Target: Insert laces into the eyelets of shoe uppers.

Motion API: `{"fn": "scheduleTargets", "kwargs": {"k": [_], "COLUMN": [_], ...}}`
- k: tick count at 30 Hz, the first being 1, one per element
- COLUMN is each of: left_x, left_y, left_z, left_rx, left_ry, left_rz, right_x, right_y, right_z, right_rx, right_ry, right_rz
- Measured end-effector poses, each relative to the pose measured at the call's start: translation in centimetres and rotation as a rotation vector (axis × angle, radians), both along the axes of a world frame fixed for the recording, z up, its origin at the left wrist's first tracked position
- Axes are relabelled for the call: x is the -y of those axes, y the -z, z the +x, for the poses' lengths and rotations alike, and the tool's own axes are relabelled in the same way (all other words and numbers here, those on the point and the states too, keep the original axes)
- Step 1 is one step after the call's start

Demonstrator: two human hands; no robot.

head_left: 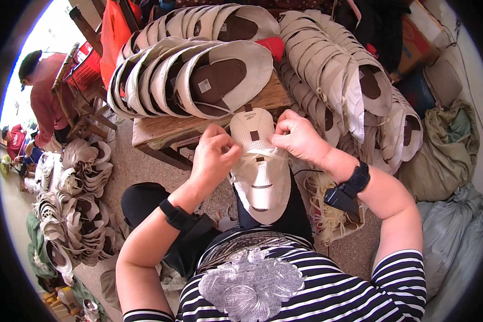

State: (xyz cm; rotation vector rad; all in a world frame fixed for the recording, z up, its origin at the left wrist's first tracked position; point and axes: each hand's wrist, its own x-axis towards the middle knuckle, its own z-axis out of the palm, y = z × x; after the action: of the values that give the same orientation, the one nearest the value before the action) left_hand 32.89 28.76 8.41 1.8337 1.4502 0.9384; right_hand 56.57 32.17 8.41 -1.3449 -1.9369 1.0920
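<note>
A white shoe upper [263, 185] lies over my lap with its toe toward me. Its perforated tongue [250, 127] stands up at the far end and has dark slots in it. Pale shoelace [264, 152] strands cross the upper just below the tongue. My left hand [216, 153] is closed in a pinch at the left edge of the upper, beside the tongue. On the opposite side, my right hand [298, 137] pinches close to the tongue's right edge. What lies between the fingertips of either hand is too small to make out.
Rows of nested shoe uppers [220, 80] rest on a wooden bench [169, 129] ahead, with more stacks [333, 64] at right. A box of loose cream laces [327, 206] sits by my right knee. Piled uppers [80, 209] and another person [51, 102] are at left; sacks [445, 155] line the right.
</note>
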Motion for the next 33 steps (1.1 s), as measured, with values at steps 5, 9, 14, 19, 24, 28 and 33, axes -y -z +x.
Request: {"fn": "scheduleTargets", "kwargs": {"k": [5, 9, 14, 19, 24, 28, 33], "left_x": [0.2, 0.5, 0.5, 0.8, 0.2, 0.5, 2.0], "left_y": [0.5, 0.1, 0.6, -4.8, -7.2, -3.2, -1.0], "left_z": [0.1, -1.0, -0.9, 1.1, -0.6, -1.9, -1.8], "left_rx": [0.048, 0.198, 0.189, 0.237, 0.855, 1.025, 1.053], "left_ry": [-0.052, 0.081, 0.088, 0.074, 0.299, 0.074, -0.040], "left_rz": [-0.033, -0.017, 0.008, 0.128, -0.144, -0.334, -0.355], "right_x": [0.3, 0.7, 1.1, 2.5, -0.2, 0.2, 1.6], "right_y": [-0.6, -1.8, -0.7, -7.9, -7.6, -4.3, -4.4], "right_z": [0.3, 1.0, -1.5, -3.1, -2.4, -2.7, -4.0], "right_rx": [0.045, -0.028, -0.123, -0.398, -0.154, 0.376, 0.683], "right_ry": [-0.076, -0.135, 0.083, -0.120, -0.198, -0.202, -0.173], "right_rz": [0.122, -0.020, 0.004, -0.030, 0.007, 0.630, 0.815]}}
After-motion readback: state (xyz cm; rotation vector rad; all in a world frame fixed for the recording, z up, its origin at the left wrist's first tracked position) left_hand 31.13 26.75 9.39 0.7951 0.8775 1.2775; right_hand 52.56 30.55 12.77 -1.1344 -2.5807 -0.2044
